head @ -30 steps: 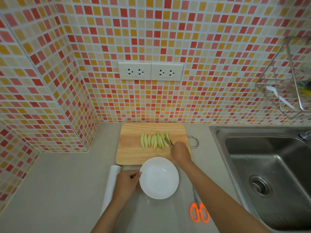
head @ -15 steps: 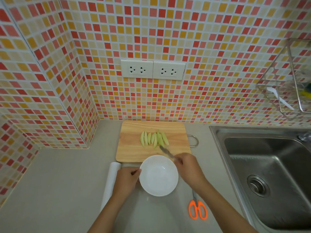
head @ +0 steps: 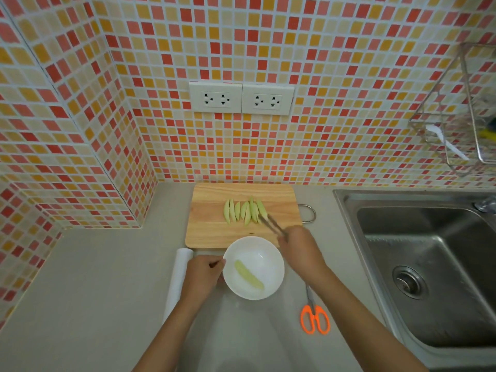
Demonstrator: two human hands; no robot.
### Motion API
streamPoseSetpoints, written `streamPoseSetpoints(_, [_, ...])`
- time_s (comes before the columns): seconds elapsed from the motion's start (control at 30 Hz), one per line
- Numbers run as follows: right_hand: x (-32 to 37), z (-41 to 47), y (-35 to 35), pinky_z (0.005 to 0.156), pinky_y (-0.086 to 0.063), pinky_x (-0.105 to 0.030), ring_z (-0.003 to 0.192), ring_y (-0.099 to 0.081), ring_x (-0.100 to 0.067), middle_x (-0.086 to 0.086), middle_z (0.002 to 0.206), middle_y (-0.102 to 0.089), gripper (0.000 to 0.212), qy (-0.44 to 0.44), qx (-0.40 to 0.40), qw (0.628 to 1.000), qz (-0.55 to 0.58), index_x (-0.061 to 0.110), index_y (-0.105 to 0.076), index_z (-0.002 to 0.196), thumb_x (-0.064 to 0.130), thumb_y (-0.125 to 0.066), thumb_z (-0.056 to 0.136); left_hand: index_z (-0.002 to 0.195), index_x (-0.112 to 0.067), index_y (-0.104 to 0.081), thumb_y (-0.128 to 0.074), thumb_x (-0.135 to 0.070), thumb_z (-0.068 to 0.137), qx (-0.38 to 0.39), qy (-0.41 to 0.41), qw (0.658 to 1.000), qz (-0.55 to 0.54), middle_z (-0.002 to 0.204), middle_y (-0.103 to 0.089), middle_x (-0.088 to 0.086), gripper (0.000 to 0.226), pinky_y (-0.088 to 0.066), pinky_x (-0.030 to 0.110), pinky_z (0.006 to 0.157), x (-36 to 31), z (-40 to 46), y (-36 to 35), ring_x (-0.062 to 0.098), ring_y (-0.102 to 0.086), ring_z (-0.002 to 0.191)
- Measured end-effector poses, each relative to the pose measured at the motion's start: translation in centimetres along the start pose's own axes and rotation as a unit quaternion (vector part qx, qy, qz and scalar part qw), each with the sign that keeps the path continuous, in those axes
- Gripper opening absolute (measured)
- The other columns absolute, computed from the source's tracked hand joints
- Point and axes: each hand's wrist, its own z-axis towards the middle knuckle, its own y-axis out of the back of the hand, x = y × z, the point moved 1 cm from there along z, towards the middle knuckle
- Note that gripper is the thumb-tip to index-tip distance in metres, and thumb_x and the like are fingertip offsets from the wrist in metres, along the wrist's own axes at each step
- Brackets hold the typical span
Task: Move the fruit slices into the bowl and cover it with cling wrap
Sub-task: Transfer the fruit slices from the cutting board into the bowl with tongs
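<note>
Several pale green fruit slices lie in a row on the wooden cutting board. A white bowl stands just in front of the board with one slice lying inside. My left hand grips the bowl's left rim. My right hand holds metal tongs whose tips reach the right end of the row of slices. A roll of cling wrap lies left of the bowl, partly behind my left hand.
Orange-handled scissors lie on the counter to the right of the bowl. A steel sink fills the right side. A wire rack hangs on the tiled wall above it. Two sockets sit above the board.
My right hand carried a slice with the tongs from the board to the bowl, dropped it there, and moved the tongs back to the row. My left hand stayed on the bowl.
</note>
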Motion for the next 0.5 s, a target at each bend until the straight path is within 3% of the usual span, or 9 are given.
streamPoseSetpoints(0.17, [1.3, 6.1, -2.1, 0.066, -0.04, -0.029, 0.098, -0.063, -0.034, -0.018, 0.109, -0.064, 0.022, -0.024, -0.008, 0.999, -0.025, -0.004, -0.064, 0.102, 0.003, -0.045, 0.092, 0.075, 0.004, -0.07, -0.06, -0.018, 0.091, 0.003, 0.008, 1.0, -0.002, 0.07, -0.07, 0.019, 0.029, -0.049, 0.032, 0.066, 0.3, 0.2, 0.0, 0.032, -0.065, 0.065])
streamPoseSetpoints(0.3, [1.8, 7.4, -3.3, 0.068, -0.041, -0.03, 0.101, -0.062, -0.033, -0.018, 0.115, -0.06, 0.026, -0.019, 0.012, 0.998, -0.062, -0.002, -0.062, 0.107, -0.003, -0.043, 0.089, 0.075, 0.003, -0.071, -0.06, -0.016, 0.091, -0.001, 0.001, 1.0, -0.002, 0.069, -0.07, 0.018, 0.027, -0.055, 0.043, 0.071, 0.0, 0.2, 0.1, 0.028, -0.065, 0.063])
streamPoseSetpoints(0.4, [2.1, 7.8, -3.4, 0.068, -0.041, -0.029, 0.103, -0.063, -0.031, -0.016, 0.117, -0.061, 0.028, -0.023, 0.01, 0.997, -0.079, 0.0, -0.062, 0.11, -0.004, -0.044, 0.089, 0.074, 0.005, -0.07, -0.06, -0.014, 0.09, 0.001, 0.005, 1.0, -0.009, 0.069, -0.07, 0.02, 0.027, -0.055, 0.045, 0.072, -0.1, 0.1, 0.1, 0.025, -0.063, 0.061])
streamPoseSetpoints(0.5, [2.2, 7.4, -3.0, 0.067, -0.04, -0.029, 0.1, -0.064, -0.03, -0.016, 0.114, -0.063, 0.027, -0.027, 0.005, 0.997, -0.067, 0.0, -0.064, 0.107, -0.005, -0.044, 0.089, 0.075, 0.004, -0.072, -0.06, -0.013, 0.09, 0.004, 0.005, 1.0, -0.01, 0.069, -0.071, 0.017, 0.026, -0.055, 0.044, 0.073, -0.4, 0.0, 0.1, 0.032, -0.068, 0.068])
